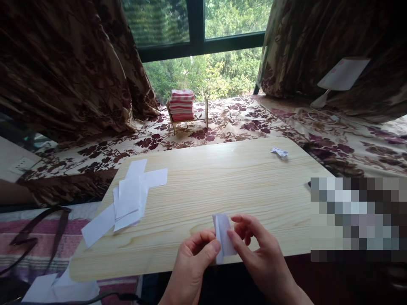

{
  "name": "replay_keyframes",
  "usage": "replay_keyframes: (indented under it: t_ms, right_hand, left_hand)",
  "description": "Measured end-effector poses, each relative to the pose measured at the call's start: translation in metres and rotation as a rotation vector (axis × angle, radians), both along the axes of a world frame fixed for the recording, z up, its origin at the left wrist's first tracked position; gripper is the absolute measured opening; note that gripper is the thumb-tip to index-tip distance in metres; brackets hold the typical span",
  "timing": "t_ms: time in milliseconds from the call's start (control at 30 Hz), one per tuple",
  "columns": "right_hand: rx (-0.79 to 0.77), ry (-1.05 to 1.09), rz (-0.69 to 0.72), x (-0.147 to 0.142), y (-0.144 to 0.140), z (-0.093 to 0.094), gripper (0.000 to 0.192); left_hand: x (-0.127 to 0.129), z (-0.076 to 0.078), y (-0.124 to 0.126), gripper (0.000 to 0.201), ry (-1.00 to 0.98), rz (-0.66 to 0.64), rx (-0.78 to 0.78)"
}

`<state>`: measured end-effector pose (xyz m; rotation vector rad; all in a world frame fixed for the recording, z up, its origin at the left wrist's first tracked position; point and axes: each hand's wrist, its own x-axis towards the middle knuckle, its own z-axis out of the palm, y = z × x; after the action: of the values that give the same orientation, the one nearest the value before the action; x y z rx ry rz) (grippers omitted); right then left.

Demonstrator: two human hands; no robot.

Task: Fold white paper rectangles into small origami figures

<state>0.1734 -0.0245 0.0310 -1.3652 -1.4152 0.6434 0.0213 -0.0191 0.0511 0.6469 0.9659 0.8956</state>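
A small folded sheet of white paper (225,237) is held up over the front edge of the wooden table, with a lengthwise crease showing. My left hand (199,256) pinches its left side between thumb and fingers. On its right side, my right hand (256,243) has thumb and index finger apart, the thumb tip at the paper's right edge. Several loose white paper strips (129,197) lie overlapped on the table's left side. A small folded paper piece (280,152) rests near the far right corner.
The pale wooden table (203,182) has rounded corners. Behind it, folded pink-striped cloths (182,106) sit on a small rack on the patterned window ledge. A white lamp (343,76) stands at right. More paper (63,290) lies below the table's left corner. A blurred patch covers the right side.
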Motion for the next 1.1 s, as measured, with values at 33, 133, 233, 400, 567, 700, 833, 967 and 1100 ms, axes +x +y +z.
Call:
replay_keyframes:
  t_ms: [33, 133, 233, 400, 567, 700, 833, 967, 1100]
  right_hand:
    - [0.052, -0.027, 0.011, -0.001, 0.000, -0.001, 0.014]
    - [0.047, -0.049, 0.161, -0.004, -0.001, 0.002, 0.011]
    - [-0.073, -0.005, 0.264, -0.004, 0.000, 0.008, 0.022]
    - [-0.201, 0.041, 0.294, -0.004, 0.000, 0.012, 0.031]
    - [-0.240, 0.071, 0.289, -0.004, 0.001, 0.010, 0.027]
    - [-0.260, 0.093, 0.297, -0.005, 0.002, 0.010, 0.028]
    - [-0.267, 0.088, 0.280, -0.006, 0.002, 0.011, 0.027]
    - [-0.293, 0.090, 0.271, -0.006, 0.001, 0.011, 0.024]
    - [-0.319, 0.083, 0.281, -0.006, 0.001, 0.013, 0.024]
  left_hand:
    - [0.000, 0.000, 0.000, 0.020, 0.008, -0.001, 0.026]
    - [0.000, -0.002, 0.002, 0.020, 0.056, -0.012, 0.087]
    - [-0.002, -0.007, 0.002, 0.022, 0.130, -0.017, 0.085]
    - [-0.005, -0.014, 0.001, 0.025, 0.169, 0.004, 0.078]
    - [-0.004, -0.012, 0.000, 0.025, 0.200, 0.002, 0.102]
    - [-0.003, -0.009, 0.000, 0.026, 0.189, 0.025, 0.090]
    - [-0.002, -0.009, -0.001, 0.024, 0.158, 0.053, 0.059]
    - [-0.002, -0.008, 0.001, 0.022, 0.138, 0.039, 0.071]
    - [-0.002, -0.006, 0.002, 0.021, 0.161, 0.041, 0.096]
